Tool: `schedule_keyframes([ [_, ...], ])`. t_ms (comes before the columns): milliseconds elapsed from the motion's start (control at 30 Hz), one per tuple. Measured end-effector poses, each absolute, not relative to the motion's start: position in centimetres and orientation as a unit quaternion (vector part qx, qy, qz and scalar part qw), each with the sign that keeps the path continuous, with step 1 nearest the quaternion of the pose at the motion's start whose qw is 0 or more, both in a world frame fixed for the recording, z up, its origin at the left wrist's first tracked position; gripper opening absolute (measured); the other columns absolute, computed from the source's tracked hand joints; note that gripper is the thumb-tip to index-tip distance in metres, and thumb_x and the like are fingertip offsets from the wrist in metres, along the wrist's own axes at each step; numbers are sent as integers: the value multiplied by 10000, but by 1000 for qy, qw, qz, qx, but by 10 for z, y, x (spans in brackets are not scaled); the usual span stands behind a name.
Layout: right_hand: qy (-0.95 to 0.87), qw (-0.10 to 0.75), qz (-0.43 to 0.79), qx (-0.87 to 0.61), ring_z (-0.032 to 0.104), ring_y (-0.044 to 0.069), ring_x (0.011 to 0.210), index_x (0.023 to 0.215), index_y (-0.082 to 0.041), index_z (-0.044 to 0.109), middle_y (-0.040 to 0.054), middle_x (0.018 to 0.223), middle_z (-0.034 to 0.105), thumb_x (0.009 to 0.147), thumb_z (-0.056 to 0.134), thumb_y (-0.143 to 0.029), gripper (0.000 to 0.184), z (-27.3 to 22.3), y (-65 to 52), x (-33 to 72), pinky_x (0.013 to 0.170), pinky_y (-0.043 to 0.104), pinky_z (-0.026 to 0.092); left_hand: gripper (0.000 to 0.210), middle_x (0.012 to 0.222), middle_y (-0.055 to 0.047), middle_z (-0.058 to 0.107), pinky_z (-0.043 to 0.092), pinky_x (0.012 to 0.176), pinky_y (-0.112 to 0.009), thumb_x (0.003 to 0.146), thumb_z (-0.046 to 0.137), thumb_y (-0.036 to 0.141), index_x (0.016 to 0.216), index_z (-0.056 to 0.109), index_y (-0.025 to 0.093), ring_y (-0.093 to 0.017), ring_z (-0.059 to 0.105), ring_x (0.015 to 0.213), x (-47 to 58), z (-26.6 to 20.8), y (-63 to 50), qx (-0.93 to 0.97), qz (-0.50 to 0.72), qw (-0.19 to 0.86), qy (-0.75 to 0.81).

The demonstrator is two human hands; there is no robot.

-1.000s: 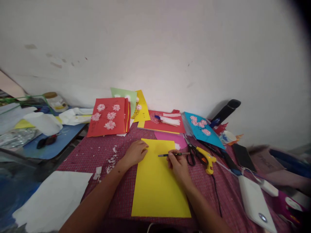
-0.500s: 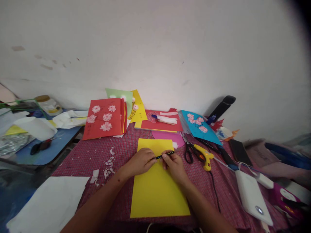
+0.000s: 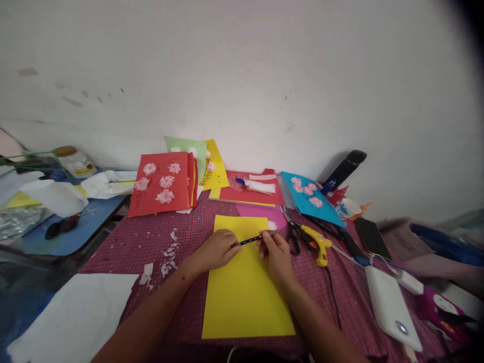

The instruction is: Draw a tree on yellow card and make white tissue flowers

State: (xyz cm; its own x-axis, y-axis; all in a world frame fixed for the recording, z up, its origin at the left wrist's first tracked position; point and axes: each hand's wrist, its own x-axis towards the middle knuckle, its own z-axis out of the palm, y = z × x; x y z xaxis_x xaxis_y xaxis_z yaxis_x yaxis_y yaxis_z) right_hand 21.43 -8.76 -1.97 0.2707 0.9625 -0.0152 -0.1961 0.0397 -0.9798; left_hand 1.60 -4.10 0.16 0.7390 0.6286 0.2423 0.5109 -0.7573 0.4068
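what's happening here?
A person's left hand and right hand grip a slim dark pen-like stick from opposite ends, over a plain yellow sheet. Black-handled scissors and a yellow glue gun lie to the right; a red flower card is farther back, left.

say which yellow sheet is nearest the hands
The yellow sheet lying flat, partly beneath the left hand and right hand. Its visible face is plain, whereas the yellow card by the wall bears flowers.
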Motion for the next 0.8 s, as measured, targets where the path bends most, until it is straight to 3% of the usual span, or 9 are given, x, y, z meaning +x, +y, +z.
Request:
schedule_keyframes([
  [233,-390,617,489,-478,470,84,454,1000,-194,612,-9,695,621,834,635,-435,294,-16,-89,218,419,210,329,277,773,-46,597,371,704,-291,953,448,357,792,583,177,-179,529,771,13,-3,-37,914,191,153,322],
  [400,-442,531,562,-455,485,96,437,923,-173,632,18,703,663,834,641,-434,275,-20,-92,212,421,226,339,252,759,-38,587,363,688,-286,926,503,354,758,574,180,-172,520,759,14,-7,-37,919,191,158,306],
  [533,-433,540,546,-472,489,99,427,846,-167,629,25,686,673,837,632,-461,295,-22,-91,211,418,229,348,268,755,-38,586,366,680,-283,938,485,356,758,577,180,-168,522,755,14,-6,-37,916,196,166,307],
  [700,-430,550,501,-512,459,89,400,729,-139,645,7,514,594,859,599,-486,373,-18,-89,214,405,211,334,269,788,-40,605,379,708,-285,962,441,340,804,587,178,-170,535,784,14,-6,-37,918,203,167,295],
  [800,-432,547,509,-506,465,83,399,735,-135,649,20,543,617,853,604,-488,375,-18,-90,215,404,208,339,280,780,-40,603,378,695,-284,967,429,341,800,581,176,-169,532,771,13,-7,-36,921,201,167,290],
])
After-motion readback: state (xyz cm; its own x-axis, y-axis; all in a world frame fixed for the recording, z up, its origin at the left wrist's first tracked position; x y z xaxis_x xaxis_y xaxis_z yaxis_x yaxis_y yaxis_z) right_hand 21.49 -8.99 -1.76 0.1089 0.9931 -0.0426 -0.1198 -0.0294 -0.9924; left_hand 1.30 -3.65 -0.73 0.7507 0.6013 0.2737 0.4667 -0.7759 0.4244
